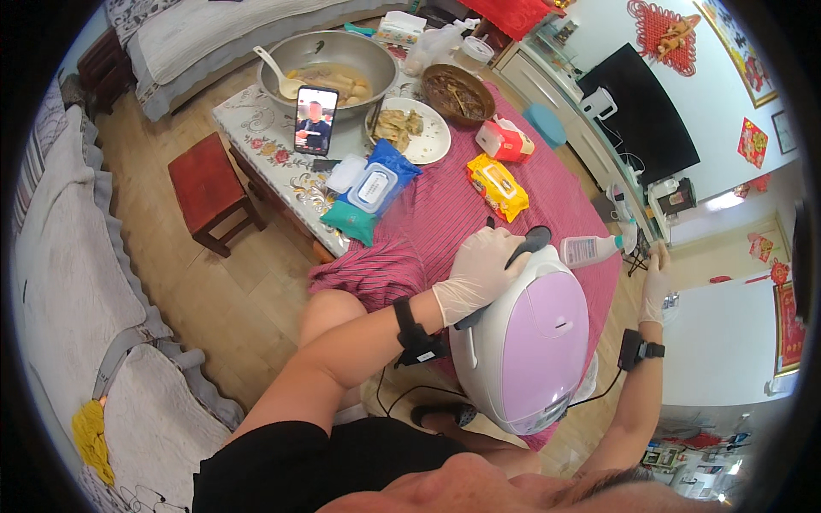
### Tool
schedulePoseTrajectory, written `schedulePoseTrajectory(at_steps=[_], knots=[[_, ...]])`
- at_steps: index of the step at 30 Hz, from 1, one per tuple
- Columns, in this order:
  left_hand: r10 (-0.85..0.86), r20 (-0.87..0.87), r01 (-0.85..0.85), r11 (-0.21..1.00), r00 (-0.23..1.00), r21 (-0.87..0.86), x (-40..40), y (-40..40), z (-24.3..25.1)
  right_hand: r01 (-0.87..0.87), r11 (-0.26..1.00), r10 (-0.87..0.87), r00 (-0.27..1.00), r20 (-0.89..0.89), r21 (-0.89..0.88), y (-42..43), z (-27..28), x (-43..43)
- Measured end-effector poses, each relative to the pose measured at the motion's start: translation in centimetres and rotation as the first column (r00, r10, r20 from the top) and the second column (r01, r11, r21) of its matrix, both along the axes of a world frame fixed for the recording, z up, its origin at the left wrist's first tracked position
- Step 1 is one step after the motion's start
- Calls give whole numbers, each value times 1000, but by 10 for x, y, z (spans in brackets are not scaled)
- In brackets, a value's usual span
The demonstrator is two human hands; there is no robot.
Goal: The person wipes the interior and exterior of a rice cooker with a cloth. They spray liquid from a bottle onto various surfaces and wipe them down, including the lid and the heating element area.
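Observation:
My left hand (482, 272), in a thin white glove, presses a dark grey cloth (530, 246) against the back edge of a white and lilac rice cooker (545, 346). Part of the cloth also shows below the wrist, along the cooker's side. My right hand (655, 285), gloved too, is raised beyond the cooker's right side with fingers extended; nothing shows in it. A plastic spray bottle (587, 250) lies on its side on the pink striped cloth (442, 224), between the cooker and that hand. Both wrists carry black strapped devices.
A table (240, 112) bears a large metal basin (330, 42), a plate of food (433, 144), a brown pan (457, 93), a propped phone (315, 122) and wipes packs (497, 187). A red stool (205, 183) stands left. Cables hang from the wrist devices.

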State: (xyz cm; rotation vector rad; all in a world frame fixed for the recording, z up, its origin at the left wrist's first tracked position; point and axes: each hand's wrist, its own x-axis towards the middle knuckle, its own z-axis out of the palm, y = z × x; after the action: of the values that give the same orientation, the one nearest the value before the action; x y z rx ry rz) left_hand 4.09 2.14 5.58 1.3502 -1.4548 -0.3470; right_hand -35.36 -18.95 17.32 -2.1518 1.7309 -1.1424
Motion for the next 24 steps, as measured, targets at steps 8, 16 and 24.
schedulePoseTrajectory(at_steps=[8,16,24], knots=[[-43,-132,27,992,990,-121,6,7,1,-309,936,341,915,-215,169,167,106,261],[151,-440,-144,988,885,51,96,17,21,-456,879,469,770,-433,142,298,133,309],[62,-672,-49,998,738,37,142,-23,-68,-363,913,406,763,-503,187,351,80,278]])
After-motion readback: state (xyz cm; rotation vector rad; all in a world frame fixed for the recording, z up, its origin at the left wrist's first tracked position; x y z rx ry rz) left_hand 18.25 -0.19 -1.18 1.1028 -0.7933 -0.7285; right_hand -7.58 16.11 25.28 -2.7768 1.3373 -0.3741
